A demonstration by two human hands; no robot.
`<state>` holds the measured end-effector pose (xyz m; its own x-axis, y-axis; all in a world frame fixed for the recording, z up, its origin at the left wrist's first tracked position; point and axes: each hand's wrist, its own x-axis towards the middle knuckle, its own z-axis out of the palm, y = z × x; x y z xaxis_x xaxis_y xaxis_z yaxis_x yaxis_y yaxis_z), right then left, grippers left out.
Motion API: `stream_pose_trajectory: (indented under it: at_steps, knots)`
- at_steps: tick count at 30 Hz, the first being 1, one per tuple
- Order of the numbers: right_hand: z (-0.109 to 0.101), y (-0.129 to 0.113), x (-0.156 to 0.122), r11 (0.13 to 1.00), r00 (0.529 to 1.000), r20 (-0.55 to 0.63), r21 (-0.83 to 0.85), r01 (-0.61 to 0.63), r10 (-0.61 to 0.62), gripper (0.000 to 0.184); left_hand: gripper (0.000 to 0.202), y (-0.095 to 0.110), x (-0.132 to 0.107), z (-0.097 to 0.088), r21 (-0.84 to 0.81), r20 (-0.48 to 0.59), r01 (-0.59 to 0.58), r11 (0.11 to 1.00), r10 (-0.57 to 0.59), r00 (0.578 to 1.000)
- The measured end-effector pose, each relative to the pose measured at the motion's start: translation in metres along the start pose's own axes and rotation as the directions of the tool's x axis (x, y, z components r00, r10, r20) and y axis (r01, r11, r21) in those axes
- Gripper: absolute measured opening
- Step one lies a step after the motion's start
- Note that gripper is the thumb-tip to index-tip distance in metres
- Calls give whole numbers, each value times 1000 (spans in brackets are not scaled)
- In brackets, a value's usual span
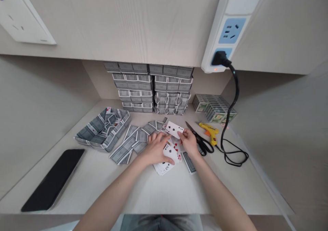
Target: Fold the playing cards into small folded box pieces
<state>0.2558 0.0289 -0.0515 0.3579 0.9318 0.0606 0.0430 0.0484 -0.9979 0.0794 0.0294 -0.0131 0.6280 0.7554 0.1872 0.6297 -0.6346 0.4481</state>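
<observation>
My right hand pinches a playing card, a three of spades lying face up, by its right edge. My left hand rests with fingers spread over the cards, its thumb across a face-up pile topped by a two of spades. Red-heart cards peek out between the two hands. Left of the pile lie scattered face-down grey-backed cards. Beneath my right wrist is another face-down card. The pile's far part is hidden by my left hand.
A tray folded from cards holds loose pieces at left, behind a black phone. Stacked card boxes stand at the back. Black scissors, a yellow glue gun, its cable and packed decks are at right.
</observation>
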Motion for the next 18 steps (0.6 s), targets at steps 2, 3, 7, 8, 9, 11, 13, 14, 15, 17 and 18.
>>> stream_pose_trajectory:
  at_steps: [2,3,7,8,9,11,13,14,15,17,18]
  knots:
    - [0,-1,0,1000,1000,-6,5,6,-6,28,88,-1,0,2,23,28,23,999,-23,999]
    - [0,-1,0,1000,1000,-9,11,8,-8,28,81,-3,0,4,29,25,37,999,-38,999]
    - [1,-2,-1,1000,1000,-4,17,4,-4,29,60,-11,4,7,36,-25,55,998,-55,998]
    - [1,-2,-1,1000,1000,-3,17,1,-1,29,57,-13,5,7,43,-42,57,997,-55,998]
    - [1,-2,-1,1000,1000,-1,18,-1,1,30,57,-15,6,7,52,-58,63,997,-59,997]
    - [1,-1,-1,1000,1000,-1,23,-5,5,31,58,-18,7,7,70,-89,85,994,-79,993]
    - [1,0,-1,999,1000,-3,33,-10,10,31,60,-20,8,7,77,-135,113,991,-102,986]
    - [1,0,-1,999,1000,-5,38,-13,13,31,61,-21,9,7,70,-165,122,990,-109,980]
    - [0,0,-1,999,1000,-9,43,-14,14,31,61,-22,9,7,54,-202,130,990,-117,972]
    - [0,-2,-1,999,1000,-13,45,-12,13,31,60,-24,10,7,-4,-275,140,990,-136,952]
    - [0,-2,-1,999,1000,-15,45,-10,11,32,58,-25,11,7,-46,-306,142,989,-149,940]
